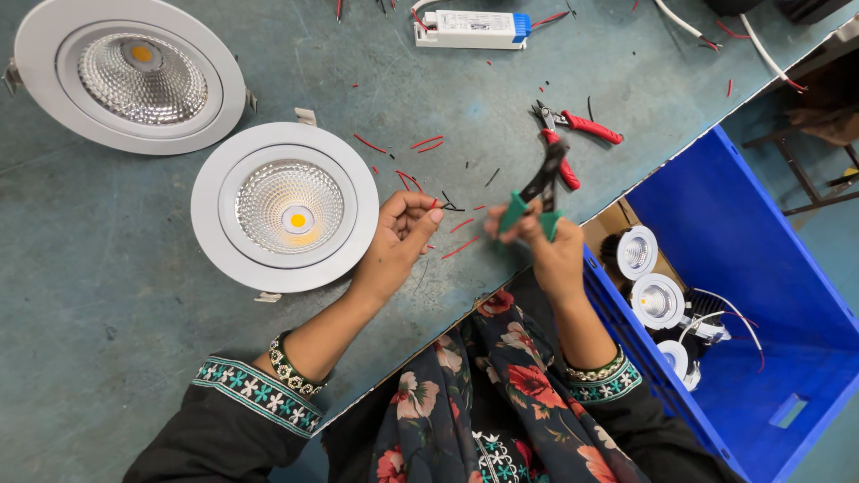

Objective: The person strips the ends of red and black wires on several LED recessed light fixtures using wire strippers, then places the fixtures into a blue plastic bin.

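My right hand [548,250] grips the green handles of a black plier-like tool [537,186], its jaws pointing up and away over the bench. My left hand [400,234] pinches thin red and black wire ends [445,206] between thumb and fingers, just left of the tool. A white round recessed lamp [284,207] with a ribbed reflector lies face up right beside my left hand. Red-handled cutters [577,127] lie on the bench just beyond the green-handled tool.
A second, larger white lamp [128,73] lies at the far left. A white driver box with a blue end [472,29] sits at the top. Red wire scraps [428,143] litter the grey-blue bench [107,295]. A blue crate [761,295] at right holds several small lamps [656,300].
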